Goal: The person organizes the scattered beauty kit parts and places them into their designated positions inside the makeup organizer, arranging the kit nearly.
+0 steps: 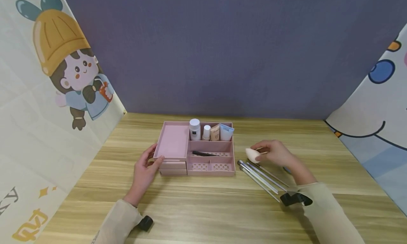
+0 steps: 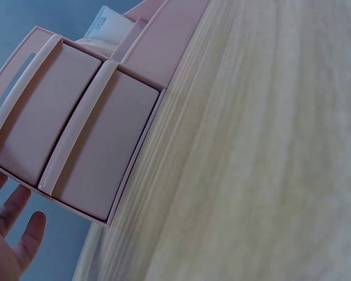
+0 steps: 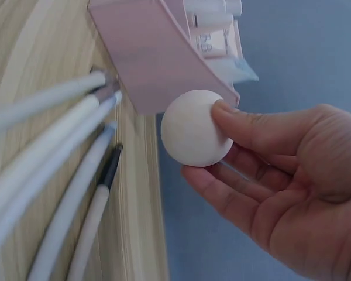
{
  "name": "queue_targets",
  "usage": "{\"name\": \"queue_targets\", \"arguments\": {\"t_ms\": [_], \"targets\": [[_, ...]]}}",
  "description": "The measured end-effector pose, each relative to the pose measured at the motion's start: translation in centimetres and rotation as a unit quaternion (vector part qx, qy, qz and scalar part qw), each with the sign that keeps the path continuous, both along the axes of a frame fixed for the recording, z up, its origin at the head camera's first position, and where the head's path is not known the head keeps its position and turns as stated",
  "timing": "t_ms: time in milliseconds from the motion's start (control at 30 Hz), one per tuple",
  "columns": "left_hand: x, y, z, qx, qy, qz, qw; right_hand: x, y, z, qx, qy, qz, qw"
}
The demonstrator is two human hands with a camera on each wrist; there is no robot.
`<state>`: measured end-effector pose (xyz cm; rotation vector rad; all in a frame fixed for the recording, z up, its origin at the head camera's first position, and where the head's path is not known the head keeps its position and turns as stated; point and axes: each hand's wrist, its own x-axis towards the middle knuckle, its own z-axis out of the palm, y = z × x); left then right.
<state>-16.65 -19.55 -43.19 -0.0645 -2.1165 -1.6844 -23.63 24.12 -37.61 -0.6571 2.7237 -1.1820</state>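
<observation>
My right hand point(image 1: 277, 152) pinches a pale makeup sponge point(image 1: 252, 155) above the table. In the right wrist view, the sponge point(image 3: 194, 129) sits between thumb and fingertips. Several makeup brushes point(image 1: 260, 178) lie just in front of it. My left hand point(image 1: 144, 169) is at the front left corner of a pink desk organizer point(image 1: 173, 139). Its fingers point(image 2: 14, 208) are spread and fairly straight at the organizer's side in the left wrist view. Two drawers point(image 2: 102, 140) there are closed.
The organizer's back compartment holds a white bottle point(image 1: 195, 130), a smaller white-capped bottle point(image 1: 206, 132), a beige tube point(image 1: 215, 132) and a light blue tube point(image 1: 226, 132). A black pen-like stick point(image 1: 205, 154) lies in the middle compartment. A dark blue panel point(image 1: 235, 53) stands behind the wooden table point(image 1: 197, 208).
</observation>
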Motion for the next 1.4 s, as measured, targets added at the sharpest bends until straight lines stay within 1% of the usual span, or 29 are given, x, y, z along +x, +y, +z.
{"name": "queue_targets", "arguments": {"t_ms": [167,400,567,633,800,933,1100,1300,1400], "targets": [[0.0,0.0,0.1,0.004,0.002,-0.002,1.0000,0.4,-1.0,0.2,-0.008,0.017,0.016,0.9997],[0.0,0.1,0.1,0.005,-0.002,-0.003,1.0000,0.6,-2.4,-0.1,-0.023,0.009,0.032,0.9992],[0.0,0.1,0.1,0.006,-0.005,-0.003,1.0000,0.8,-3.4,-0.2,-0.053,-0.009,0.044,0.9976],[0.0,0.1,0.0,0.005,-0.004,-0.003,1.0000,0.9,-3.7,-0.1,-0.062,-0.008,0.052,0.9967],[0.1,0.1,0.0,0.000,-0.005,-0.003,1.0000,1.2,-4.3,0.0,-0.060,0.012,0.057,0.9965],[0.0,0.1,0.1,0.002,-0.006,-0.005,1.0000,1.4,-4.6,0.2,-0.066,0.017,0.057,0.9960],[0.0,0.1,0.3,0.009,-0.002,-0.007,0.9999,1.5,-5.6,0.2,-0.078,0.024,0.077,0.9937],[-0.1,0.1,0.3,0.004,-0.006,-0.005,1.0000,1.9,-6.8,-0.1,-0.077,0.008,0.091,0.9929],[-0.1,0.1,0.3,0.002,-0.008,-0.005,1.0000,1.9,-7.5,-0.4,-0.078,0.012,0.101,0.9918]]}}
